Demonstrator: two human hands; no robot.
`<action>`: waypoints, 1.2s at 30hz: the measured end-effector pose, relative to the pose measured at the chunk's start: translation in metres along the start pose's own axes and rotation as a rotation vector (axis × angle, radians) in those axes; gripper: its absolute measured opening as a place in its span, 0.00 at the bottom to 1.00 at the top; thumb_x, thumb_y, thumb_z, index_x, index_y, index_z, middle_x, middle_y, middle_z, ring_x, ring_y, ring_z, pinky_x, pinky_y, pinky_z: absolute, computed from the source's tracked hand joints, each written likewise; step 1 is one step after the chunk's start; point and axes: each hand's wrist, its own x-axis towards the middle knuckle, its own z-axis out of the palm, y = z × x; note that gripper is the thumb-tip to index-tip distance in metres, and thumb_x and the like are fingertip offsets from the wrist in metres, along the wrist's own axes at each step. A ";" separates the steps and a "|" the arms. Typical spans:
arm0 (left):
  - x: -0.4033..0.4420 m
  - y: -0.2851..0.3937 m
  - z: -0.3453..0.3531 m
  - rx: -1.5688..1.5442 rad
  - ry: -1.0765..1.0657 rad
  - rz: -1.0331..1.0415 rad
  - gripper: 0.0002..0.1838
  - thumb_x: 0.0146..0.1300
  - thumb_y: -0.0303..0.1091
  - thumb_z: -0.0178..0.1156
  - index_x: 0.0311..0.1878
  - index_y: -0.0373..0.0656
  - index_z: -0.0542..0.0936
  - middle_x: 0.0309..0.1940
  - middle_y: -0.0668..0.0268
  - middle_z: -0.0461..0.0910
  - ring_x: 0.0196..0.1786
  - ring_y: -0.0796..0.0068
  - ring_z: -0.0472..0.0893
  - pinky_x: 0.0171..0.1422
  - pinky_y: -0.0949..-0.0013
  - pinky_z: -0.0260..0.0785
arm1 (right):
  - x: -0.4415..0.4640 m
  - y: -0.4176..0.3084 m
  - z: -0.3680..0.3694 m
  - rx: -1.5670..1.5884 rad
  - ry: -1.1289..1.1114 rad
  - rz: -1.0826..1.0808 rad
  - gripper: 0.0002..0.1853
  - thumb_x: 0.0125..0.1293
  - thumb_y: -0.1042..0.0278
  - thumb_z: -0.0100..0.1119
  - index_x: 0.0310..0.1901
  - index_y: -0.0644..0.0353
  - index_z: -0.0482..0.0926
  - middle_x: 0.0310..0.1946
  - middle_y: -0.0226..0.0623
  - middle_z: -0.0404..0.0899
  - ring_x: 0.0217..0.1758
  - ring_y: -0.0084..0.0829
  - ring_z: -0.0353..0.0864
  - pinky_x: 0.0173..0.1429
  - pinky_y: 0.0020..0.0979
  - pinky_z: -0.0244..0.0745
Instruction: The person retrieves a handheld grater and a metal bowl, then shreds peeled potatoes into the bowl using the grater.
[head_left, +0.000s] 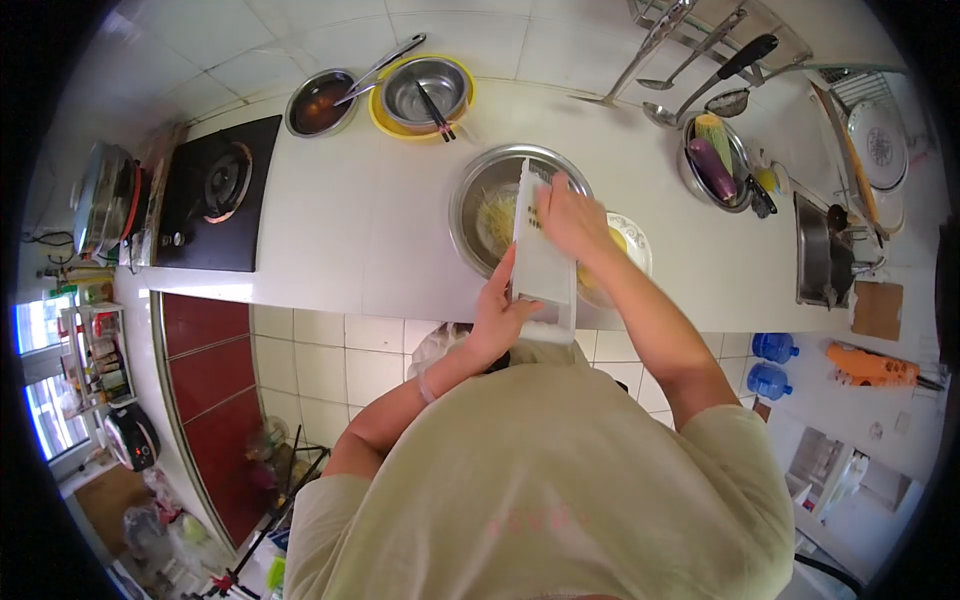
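My left hand point(497, 322) is closed around the lower end of a long white grater point(546, 275). The grater leans with its far end over a steel bowl point(462, 228). Thin pale-yellow shreds point(497, 220) lie in the bowl. My right hand point(572, 215), slightly blurred, has its fingers curled down against the grater's upper face near the cutting holes; whatever it grips is hidden under the fingers. A patterned white plate point(640, 250) with something yellow on it sits beside the bowl, partly covered by my right forearm.
Behind the bowl stand a pan of dark liquid point(320, 103) and a steel bowl with chopsticks point(408, 92) in a yellow basin point(379, 120). A stove point(205, 215) is at left. At right are a bowl holding an eggplant point(711, 168), knife handles point(762, 198) and a sink point(812, 250).
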 end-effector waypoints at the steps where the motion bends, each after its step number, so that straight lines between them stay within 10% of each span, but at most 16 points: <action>1: -0.002 0.002 0.002 -0.019 -0.013 -0.039 0.45 0.52 0.09 0.53 0.76 0.39 0.51 0.66 0.61 0.66 0.64 0.76 0.68 0.64 0.72 0.66 | 0.027 0.010 0.005 -0.026 0.076 0.060 0.23 0.73 0.52 0.37 0.50 0.69 0.68 0.32 0.57 0.82 0.37 0.54 0.83 0.44 0.51 0.76; 7: 0.000 0.006 -0.003 -0.109 -0.011 -0.103 0.45 0.52 0.07 0.39 0.76 0.47 0.50 0.70 0.62 0.60 0.67 0.68 0.68 0.63 0.62 0.74 | -0.002 0.009 0.004 -0.034 -0.006 -0.006 0.23 0.73 0.51 0.36 0.49 0.68 0.67 0.32 0.57 0.82 0.37 0.54 0.83 0.43 0.52 0.76; 11: 0.003 0.003 -0.005 -0.198 0.073 -0.138 0.45 0.54 0.09 0.51 0.76 0.41 0.50 0.63 0.62 0.69 0.63 0.75 0.70 0.61 0.71 0.71 | -0.055 -0.021 -0.003 -0.087 -0.185 -0.088 0.21 0.73 0.52 0.37 0.47 0.67 0.66 0.29 0.55 0.82 0.32 0.54 0.83 0.40 0.53 0.75; 36: 0.019 0.008 -0.003 -0.122 0.043 0.082 0.45 0.51 0.08 0.38 0.76 0.46 0.50 0.68 0.64 0.63 0.65 0.67 0.71 0.62 0.62 0.75 | 0.001 -0.027 0.012 -0.048 0.092 -0.110 0.19 0.71 0.53 0.40 0.46 0.64 0.68 0.25 0.53 0.81 0.29 0.53 0.83 0.34 0.50 0.76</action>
